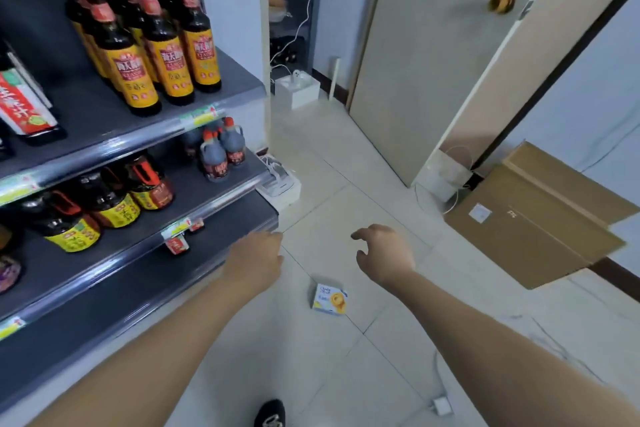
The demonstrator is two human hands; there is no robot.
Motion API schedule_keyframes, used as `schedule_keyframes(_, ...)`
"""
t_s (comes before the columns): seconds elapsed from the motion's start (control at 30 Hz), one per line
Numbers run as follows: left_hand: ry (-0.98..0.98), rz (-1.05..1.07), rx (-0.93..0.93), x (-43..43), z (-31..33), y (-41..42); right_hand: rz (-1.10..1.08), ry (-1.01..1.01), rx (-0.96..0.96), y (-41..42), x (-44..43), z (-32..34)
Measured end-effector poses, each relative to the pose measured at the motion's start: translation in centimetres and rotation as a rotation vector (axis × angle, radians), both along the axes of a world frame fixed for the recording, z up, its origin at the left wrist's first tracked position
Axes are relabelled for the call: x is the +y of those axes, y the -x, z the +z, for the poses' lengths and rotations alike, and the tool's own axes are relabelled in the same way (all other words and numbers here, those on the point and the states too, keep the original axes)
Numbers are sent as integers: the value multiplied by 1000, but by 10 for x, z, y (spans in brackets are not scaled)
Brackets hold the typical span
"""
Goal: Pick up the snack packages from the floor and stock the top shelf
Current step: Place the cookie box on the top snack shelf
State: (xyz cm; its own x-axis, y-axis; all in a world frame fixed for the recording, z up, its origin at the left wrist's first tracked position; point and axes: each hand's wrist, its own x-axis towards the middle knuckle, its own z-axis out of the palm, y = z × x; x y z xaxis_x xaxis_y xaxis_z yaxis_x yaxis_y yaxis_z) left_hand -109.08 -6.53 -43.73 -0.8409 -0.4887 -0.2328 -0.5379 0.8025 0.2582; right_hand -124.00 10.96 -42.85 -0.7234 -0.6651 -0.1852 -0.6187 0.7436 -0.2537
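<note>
A small white and yellow snack package (329, 299) lies flat on the tiled floor between my two arms. My left hand (256, 259) hangs above the floor to its upper left, by the edge of the lowest shelf, fingers curled loosely and holding nothing. My right hand (384, 254) hovers above and to the right of the package, fingers spread and bent downward, empty. Neither hand touches the package. The top shelf is out of view.
A grey shelf unit (145, 135) with dark sauce bottles (166, 45) fills the left. Cardboard boxes (540, 215) lean against the right wall beside an open door (433, 62). White boxes (298, 90) stand at the back. A charger and cable (441, 404) lie on the floor by my shoe (270, 412).
</note>
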Motion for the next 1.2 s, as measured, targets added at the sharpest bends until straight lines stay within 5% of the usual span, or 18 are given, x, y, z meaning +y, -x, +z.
schedule_keyframes(0.5,-59,-120,-250,13,-202,186,-140,-226,-245,152,34,-208)
schedule_keyframes(1.0,-4,-307,-495,10,-568,245,-363,-304,-497,182,24,-573)
schedule_keyframes(1.2,-140,-208,-662,11,-687,243,-586,-240,-667,177,15,-692)
